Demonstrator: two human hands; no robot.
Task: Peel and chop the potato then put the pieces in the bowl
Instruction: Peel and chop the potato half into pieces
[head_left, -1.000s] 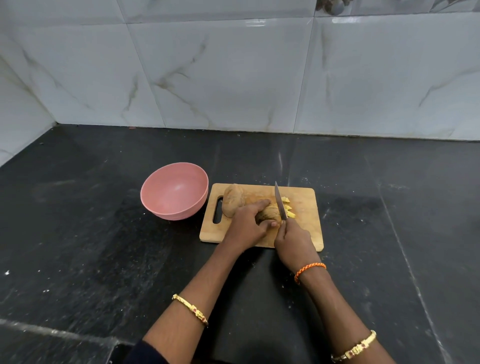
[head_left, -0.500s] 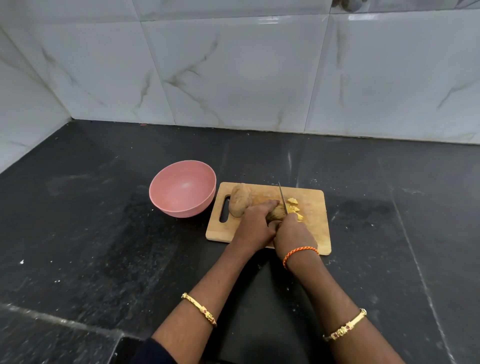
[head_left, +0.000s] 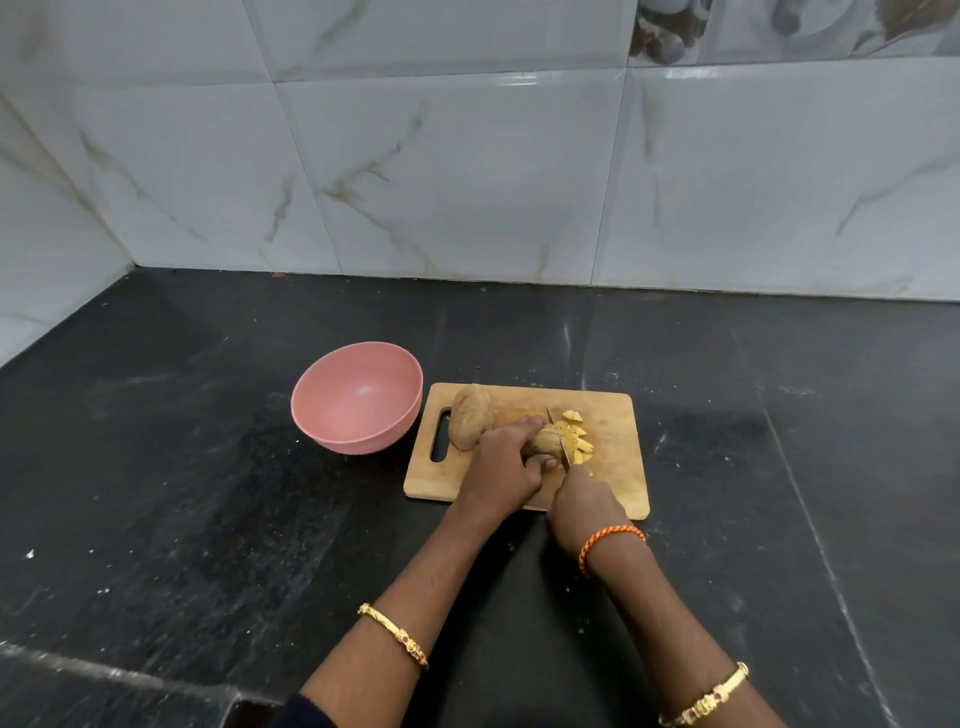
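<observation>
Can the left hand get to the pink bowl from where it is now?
Probably yes. The left hand holds the potato being cut; the pink bowl sits just left of the cutting board, nothing between.

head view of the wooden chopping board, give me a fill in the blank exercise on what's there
1. The right hand holds a ____ whose blade cuts the brown unpeeled potato.
2. The round pink plastic bowl holds ____ potato pieces.
3. The yellow cut pieces lie on the rectangular wooden chopping board, to the ____ of the blade.
4. The left hand grips the ____ being cut.

Missing words: knife; no; right; potato
</observation>
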